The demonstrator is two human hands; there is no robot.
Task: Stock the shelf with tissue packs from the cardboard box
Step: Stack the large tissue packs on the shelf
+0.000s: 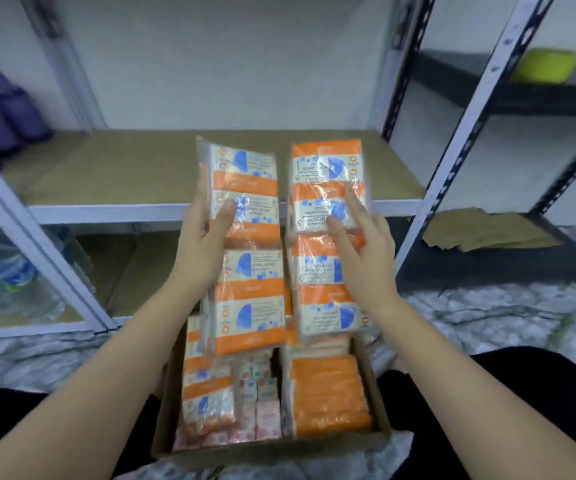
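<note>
Tissue packs (245,244) gripped in left hand (203,237)

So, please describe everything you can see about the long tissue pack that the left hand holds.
The long tissue pack is a clear, shiny plastic sleeve holding four pocket-tissue packets in a row, each white with a blue mark and an orange band. It is held lengthwise above the open cardboard box, top end tilted toward the wooden shelf. The left hand grips its left edge, thumb on the front. A similar pack is close beside it on the right.
</note>
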